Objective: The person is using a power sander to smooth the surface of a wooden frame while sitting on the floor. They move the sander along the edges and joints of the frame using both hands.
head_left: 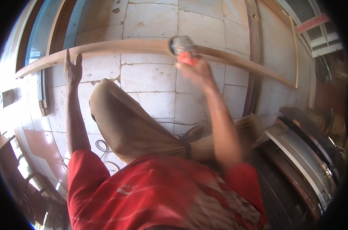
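Observation:
A long, pale wooden plank [116, 46] runs across in front of me, bowed by the lens. My right hand [198, 73], smeared by motion, is closed around an angle grinder [186, 51] with an orange-red body and a grey metal head. Its round disc [171, 46] is at the plank near mid-length; whether it presses on the wood, I cannot tell. Toward the plank's left end, my left hand [72, 69] has its fingers stretched out and thumb apart, the fingertips touching the near edge.
White floor tiles [147, 76] lie beneath, chipped in places. Other timbers [253, 50] cross under the plank at both sides. A cable [103, 146] loops beside my bent leg [124, 119]. Stacked boards and panels [296, 153] stand at right. A blue-surfaced panel [41, 28] lies at far left.

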{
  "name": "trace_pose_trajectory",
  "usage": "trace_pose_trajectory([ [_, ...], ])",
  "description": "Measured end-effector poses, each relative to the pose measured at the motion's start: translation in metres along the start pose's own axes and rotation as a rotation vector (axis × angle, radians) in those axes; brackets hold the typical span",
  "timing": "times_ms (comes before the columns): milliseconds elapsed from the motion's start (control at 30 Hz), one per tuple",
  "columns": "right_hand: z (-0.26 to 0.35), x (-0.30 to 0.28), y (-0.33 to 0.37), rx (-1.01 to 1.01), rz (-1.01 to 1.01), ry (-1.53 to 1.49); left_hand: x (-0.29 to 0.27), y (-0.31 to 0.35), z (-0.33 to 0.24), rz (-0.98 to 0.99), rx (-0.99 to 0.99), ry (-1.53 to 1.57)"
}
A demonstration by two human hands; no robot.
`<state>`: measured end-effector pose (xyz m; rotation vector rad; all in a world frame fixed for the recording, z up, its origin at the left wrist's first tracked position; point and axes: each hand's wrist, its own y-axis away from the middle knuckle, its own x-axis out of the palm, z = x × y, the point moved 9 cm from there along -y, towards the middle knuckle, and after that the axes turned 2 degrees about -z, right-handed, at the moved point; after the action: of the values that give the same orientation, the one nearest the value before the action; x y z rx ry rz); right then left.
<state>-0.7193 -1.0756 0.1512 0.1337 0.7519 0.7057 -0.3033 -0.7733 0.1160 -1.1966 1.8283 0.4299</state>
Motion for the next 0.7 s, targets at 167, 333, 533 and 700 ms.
trace_pose_trajectory([
  [167,0.015,0.038,-0.011,0.043,-0.033,0.116,-0.026,0.025,0.031,-0.065,-0.050,0.043],
  [333,-0.065,-0.084,0.019,0.157,-0.235,-0.109,-0.051,0.057,0.077,-0.042,-0.246,0.010],
  [533,-0.124,-0.148,0.034,0.320,-0.369,-0.172,-0.046,0.044,0.105,-0.118,-0.175,0.069],
  [700,-0.044,-0.083,0.019,0.101,-0.196,-0.113,-0.015,0.000,-0.029,-0.008,-0.003,0.117],
])
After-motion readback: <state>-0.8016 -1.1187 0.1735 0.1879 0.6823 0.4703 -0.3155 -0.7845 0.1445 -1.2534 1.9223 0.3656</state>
